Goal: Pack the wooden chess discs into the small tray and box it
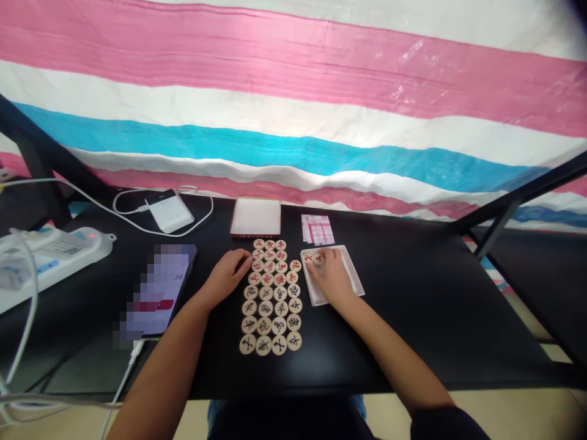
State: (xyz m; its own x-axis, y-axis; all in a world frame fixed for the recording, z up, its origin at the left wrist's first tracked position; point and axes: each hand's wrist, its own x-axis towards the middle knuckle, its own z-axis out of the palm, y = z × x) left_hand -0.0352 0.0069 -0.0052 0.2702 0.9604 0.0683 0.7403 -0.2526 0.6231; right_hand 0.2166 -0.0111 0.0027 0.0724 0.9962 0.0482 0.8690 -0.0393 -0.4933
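A round wooden xiangqi piece (318,259) with a red character lies in a white rectangular tray (352,276), pressed by the curled fingers of the right hand (331,276), while the relaxed, empty left hand (225,275) rests beside columns of matching pieces (270,305).

**Makeshift indoor corner, home or office uncertain**

A pink, white and blue striped plastic tarp (293,122) is hanging behind a black folding table (413,318), and a pale floor (504,415) is showing beneath it. A power strip (50,260), a power bank (169,211) and a smartphone (156,290) are lying on the table, with white cables (160,223) trailing around them, suggesting an improvised setup.
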